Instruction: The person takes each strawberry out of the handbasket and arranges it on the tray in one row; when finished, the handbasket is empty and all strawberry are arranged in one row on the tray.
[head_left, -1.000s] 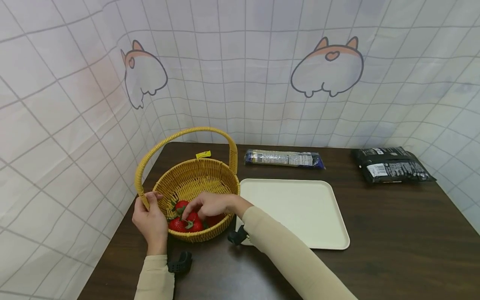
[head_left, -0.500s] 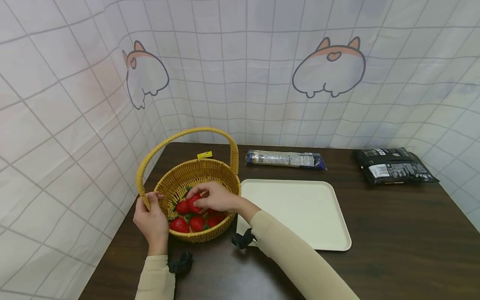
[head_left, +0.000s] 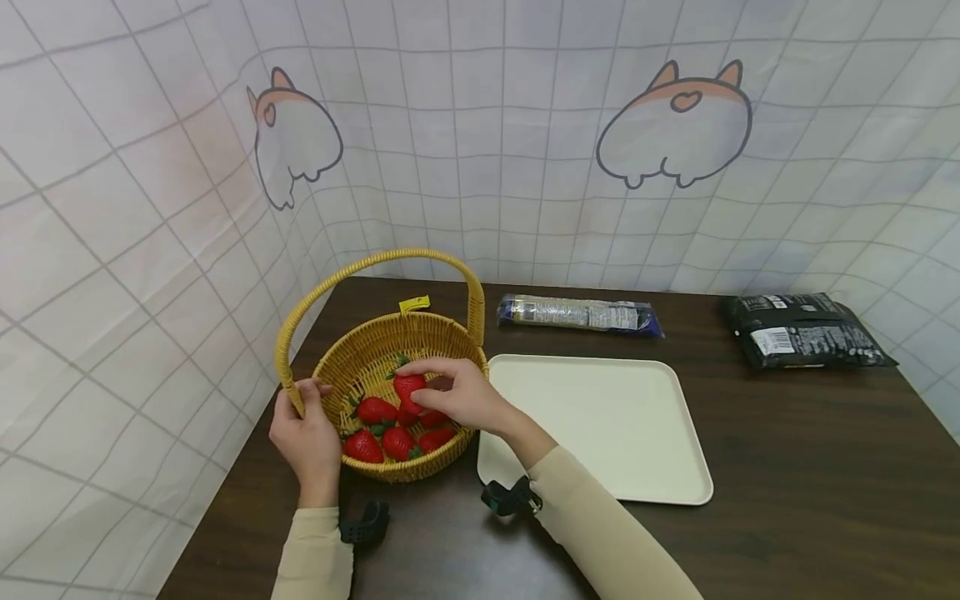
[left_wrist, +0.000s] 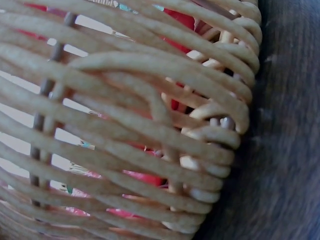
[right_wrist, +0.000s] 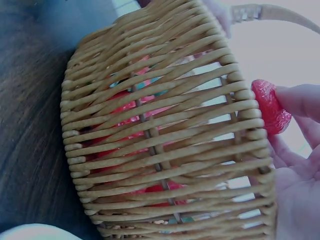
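Observation:
A yellow woven basket [head_left: 360,354] with a tall arched handle stands on the left of the table. Several red strawberries [head_left: 363,447] with green leaves lie at its near side. My left hand [head_left: 306,442] grips the basket where the handle meets the left rim. Above the other berries, my right hand [head_left: 468,398] pinches one strawberry [head_left: 408,387] between thumb and fingers. In the right wrist view that strawberry [right_wrist: 271,107] shows just beyond the basket's rim. The left wrist view is filled by the basket's woven wall [left_wrist: 125,115], red showing through its gaps.
A cream rectangular tray [head_left: 600,425] lies right of the basket, its left edge close to it. Behind the tray is a long clear-and-blue packet [head_left: 579,315]. A black packet [head_left: 810,332] lies at the far right. A yellow tag [head_left: 414,304] hangs at the basket's back rim.
My right hand has taken hold of a strawberry among the others, raised it and moved slightly right. My left hand keeps its grip on the basket. The head view has shifted slightly.

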